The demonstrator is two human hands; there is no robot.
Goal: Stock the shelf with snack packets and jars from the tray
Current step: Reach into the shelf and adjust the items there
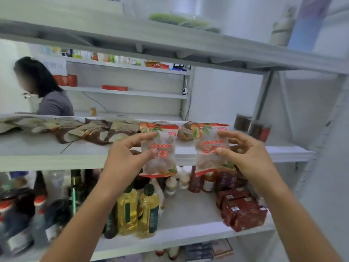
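My left hand [125,154] pinches a clear snack packet [162,157] with red lettering and a red bottom strip, held upright in front of the middle shelf [47,157]. In my right hand [245,154] is a second, matching packet [209,146], pinched between thumb and fingers. Both packets hang at the shelf's front edge, side by side. Behind them on the shelf lie more fruit-printed packets [186,132], a row of brown snack packets [90,132] to the left, and dark jars [252,127] at the right. No tray is in view.
The lower shelf [188,218] holds yellow oil bottles [138,210], dark bottles [24,214], small sauce bottles and dark red boxes [243,210]. A shelf board [170,46] runs overhead. A person [47,91] stands behind the shelf at left, before other shelves.
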